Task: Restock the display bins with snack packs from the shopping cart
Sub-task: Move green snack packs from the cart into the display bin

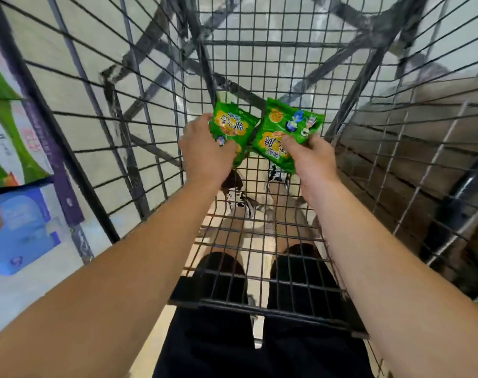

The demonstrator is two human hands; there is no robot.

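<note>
Both my arms reach down into a wire shopping cart [259, 77]. My left hand [205, 151] grips a green snack pack [232, 126] by its left side. Beside it, my right hand [311, 159] holds a second green snack pack [284, 132] with the thumb on its front. The two packs almost touch at the middle, low in the cart near its mesh floor. No other packs show in the cart.
The cart's mesh walls rise on all sides around my hands. Boxed goods, a green and white box [11, 137] and a blue box [19, 227], stand at the left beside a purple shelf post [60, 173]. A wooden pallet [396, 159] lies at the right.
</note>
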